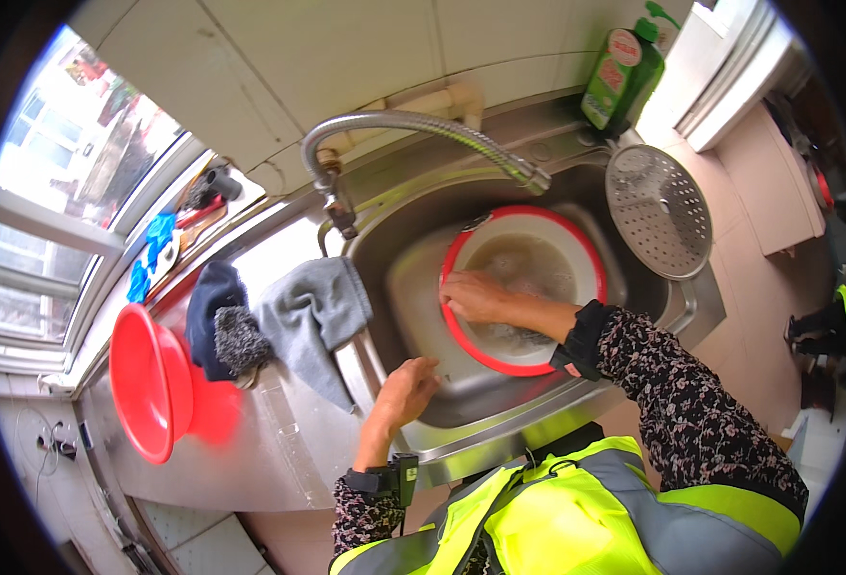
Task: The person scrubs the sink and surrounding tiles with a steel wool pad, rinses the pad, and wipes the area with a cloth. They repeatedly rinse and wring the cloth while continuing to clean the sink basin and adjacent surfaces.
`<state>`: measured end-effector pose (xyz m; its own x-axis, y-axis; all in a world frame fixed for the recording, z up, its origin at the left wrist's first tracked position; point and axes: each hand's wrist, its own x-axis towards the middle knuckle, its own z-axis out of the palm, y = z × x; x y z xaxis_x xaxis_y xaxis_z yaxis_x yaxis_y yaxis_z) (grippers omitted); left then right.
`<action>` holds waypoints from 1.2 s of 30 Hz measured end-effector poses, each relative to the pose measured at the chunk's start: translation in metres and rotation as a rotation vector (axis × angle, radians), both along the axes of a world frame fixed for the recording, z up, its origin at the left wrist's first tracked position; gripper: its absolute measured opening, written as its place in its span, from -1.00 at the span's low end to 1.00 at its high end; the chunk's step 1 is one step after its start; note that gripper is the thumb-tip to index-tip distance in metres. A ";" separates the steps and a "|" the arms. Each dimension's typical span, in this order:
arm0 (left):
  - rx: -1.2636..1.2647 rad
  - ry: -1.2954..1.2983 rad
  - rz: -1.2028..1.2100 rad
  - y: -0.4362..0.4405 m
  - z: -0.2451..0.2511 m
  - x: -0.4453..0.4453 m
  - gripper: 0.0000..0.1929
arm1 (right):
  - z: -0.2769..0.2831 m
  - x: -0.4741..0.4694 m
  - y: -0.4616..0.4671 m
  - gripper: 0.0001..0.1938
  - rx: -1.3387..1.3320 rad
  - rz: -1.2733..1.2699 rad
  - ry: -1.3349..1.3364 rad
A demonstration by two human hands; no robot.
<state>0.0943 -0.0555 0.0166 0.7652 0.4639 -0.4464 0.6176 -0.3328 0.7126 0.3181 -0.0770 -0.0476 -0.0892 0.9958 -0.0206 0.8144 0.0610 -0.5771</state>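
Note:
A white basin with a red rim (pixel 595 269) sits in the stainless steel sink (pixel 415 266), holding cloudy water with some bubbles. Across the basin reaches my right hand (pixel 477 296), its fingers curled at the left part of the red rim; the fingertips are partly hidden. My left hand (pixel 405 392) hovers by the front left edge of the sink, holding nothing, fingers loosely bent. A dark chipped patch marks the basin's rim at the back left. Above the sink arches a flexible metal faucet (pixel 423 122), with no stream visible from its spout.
On the counter left of the sink lie a grey cloth (pixel 315 298), a dark blue cloth (pixel 214 309) and a grey scrubber (pixel 239 341). A red plastic basin (pixel 139 388) rests tilted beyond them. A perforated metal plate (pixel 658 210) and a green pump bottle (pixel 620 79) stand at right.

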 end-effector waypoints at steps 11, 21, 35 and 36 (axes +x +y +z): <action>1.172 0.193 0.859 0.102 0.052 -0.112 -0.40 | 0.074 -0.078 0.047 -0.87 0.173 0.150 0.405; 0.997 -0.175 1.050 0.112 0.043 -0.148 -0.75 | 0.034 -0.013 0.011 -0.86 -0.207 -0.001 0.251; 0.830 -0.006 0.433 0.059 0.038 -0.084 -0.23 | 0.063 -0.129 0.080 -0.77 0.336 0.023 0.238; 0.824 0.087 0.406 0.056 0.037 -0.074 -0.09 | 0.069 -0.123 0.075 -0.79 0.329 0.035 0.416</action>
<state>0.0205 0.0004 0.0533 0.4533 0.8862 0.0958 0.8383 -0.4604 0.2920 0.1948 -0.0019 0.0219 -0.0566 0.9399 0.3368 0.5153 0.3164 -0.7965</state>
